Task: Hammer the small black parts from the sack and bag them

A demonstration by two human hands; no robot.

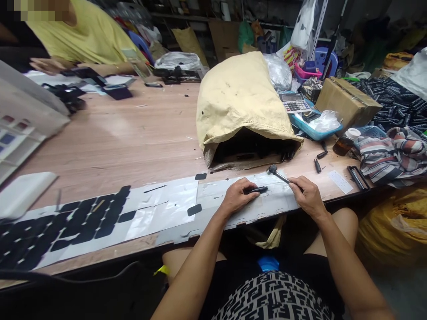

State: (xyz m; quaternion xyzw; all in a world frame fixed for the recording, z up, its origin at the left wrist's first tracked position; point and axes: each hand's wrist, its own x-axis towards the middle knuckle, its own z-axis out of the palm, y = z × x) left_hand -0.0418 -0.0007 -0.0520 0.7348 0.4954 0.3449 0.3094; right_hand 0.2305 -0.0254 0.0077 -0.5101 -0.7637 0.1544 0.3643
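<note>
Our left fingers [238, 195] grasp a slim black cylindrical piece [260, 190] just above or on the white sheeting [216, 204] along the wooden tabletop [150, 129]'s near edge; our right fingers [305, 195] are clenched around a thin metal-handled tool with a dark rounded head [272, 169], before the open yellow sack [243, 98].

— How is the tabletop [160, 129] lit?
— A soft sheen is reflected at left, and glare is thrown back by the near white sheet [143, 224]. The sack [243, 98] is brightly lit, its mouth sunk in shadow.
— And clarity?
— The crate [20, 142] at left is blurred and stretched; the far shelves [187, 18] are dimly rendered.
</note>
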